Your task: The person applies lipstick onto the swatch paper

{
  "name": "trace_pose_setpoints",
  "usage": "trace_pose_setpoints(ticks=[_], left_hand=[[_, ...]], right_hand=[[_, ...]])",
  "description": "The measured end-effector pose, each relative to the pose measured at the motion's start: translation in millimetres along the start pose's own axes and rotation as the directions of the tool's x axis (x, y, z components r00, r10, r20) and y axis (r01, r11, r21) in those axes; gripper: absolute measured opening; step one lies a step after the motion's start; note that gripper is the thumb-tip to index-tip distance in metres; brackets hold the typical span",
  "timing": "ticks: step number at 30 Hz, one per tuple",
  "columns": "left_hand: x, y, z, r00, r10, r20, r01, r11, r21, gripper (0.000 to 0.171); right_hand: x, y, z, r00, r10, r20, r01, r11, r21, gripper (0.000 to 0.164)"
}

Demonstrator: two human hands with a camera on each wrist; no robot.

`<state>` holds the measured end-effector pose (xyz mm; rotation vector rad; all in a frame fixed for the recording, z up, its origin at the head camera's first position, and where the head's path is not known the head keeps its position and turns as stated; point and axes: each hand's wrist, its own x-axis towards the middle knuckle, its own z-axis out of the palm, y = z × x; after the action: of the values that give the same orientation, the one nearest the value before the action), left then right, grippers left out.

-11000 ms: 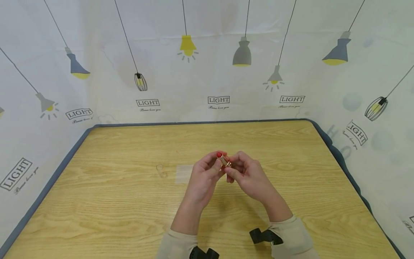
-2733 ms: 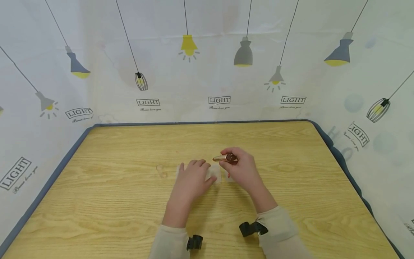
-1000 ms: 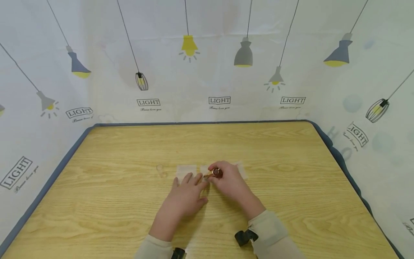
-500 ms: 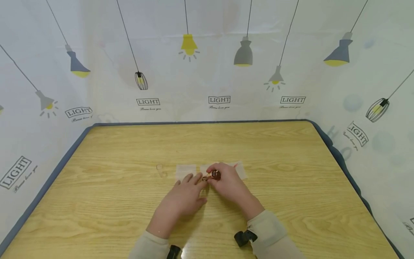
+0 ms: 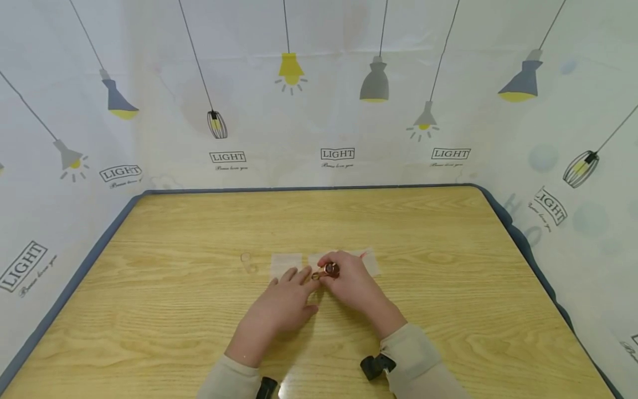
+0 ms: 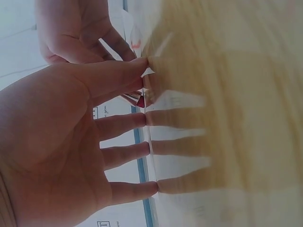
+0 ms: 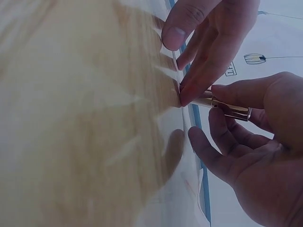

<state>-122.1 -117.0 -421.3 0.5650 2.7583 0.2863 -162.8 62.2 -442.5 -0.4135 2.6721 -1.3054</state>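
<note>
My right hand (image 5: 356,282) pinches a lipstick (image 5: 330,270) in a shiny gold case, tilted, its far end pointing down and left. In the left wrist view its red tip (image 6: 140,101) is at the level of the tabletop. The lipstick is over the middle one of three pale paper pieces (image 5: 313,258), which is partly hidden by the hands. Just left of it, my left hand (image 5: 284,303) rests with spread, straight fingers, fingertips down on the surface. In the right wrist view the lipstick case (image 7: 232,109) shows between thumb and fingers.
Another pale paper piece (image 5: 286,263) lies to the left. The right paper piece (image 5: 372,265) bears a red mark (image 5: 364,255). A faint ring-like mark (image 5: 246,262) is on the wooden table (image 5: 174,310). A lamp-printed curtain (image 5: 279,127) surrounds the table.
Both hands held the lipstick at first. The left hand let go and came down on the table; the right lowered the lipstick leftward to the middle paper. In the last half second hardly anything moved.
</note>
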Motion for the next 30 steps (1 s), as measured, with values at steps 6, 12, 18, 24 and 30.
trace_pose_setpoints(ticks=[6, 12, 18, 24, 30], left_hand=[[-0.9, 0.0, 0.0, 1.000, -0.002, -0.005, 0.002, 1.000, 0.006, 0.057], [-0.9, -0.4, 0.0, 1.000, 0.002, -0.003, -0.002, 1.000, 0.007, 0.050], [1.0, -1.5, 0.8, 1.000, 0.010, -0.002, -0.010, 1.000, 0.025, 0.048], [2.0, -1.2, 1.0, 1.000, 0.006, 0.010, -0.006, 1.000, 0.021, 0.049], [2.4, -1.6, 1.0, 1.000, 0.004, 0.008, -0.004, 1.000, 0.016, 0.050]], right_hand=[[2.7, -1.2, -1.1, 1.000, 0.000, -0.007, 0.000, 1.000, -0.010, 0.021], [7.8, -2.1, -4.6, 0.999, 0.028, -0.030, -0.029, 0.999, -0.032, 0.022], [14.6, -1.3, -9.0, 0.997, 0.054, -0.056, -0.056, 0.998, -0.034, 0.023], [19.4, 0.5, -13.9, 0.991, 0.100, -0.093, -0.103, 0.994, -0.022, 0.022], [22.2, 4.7, -17.8, 0.977, 0.140, -0.161, -0.147, 0.989, -0.031, 0.023]])
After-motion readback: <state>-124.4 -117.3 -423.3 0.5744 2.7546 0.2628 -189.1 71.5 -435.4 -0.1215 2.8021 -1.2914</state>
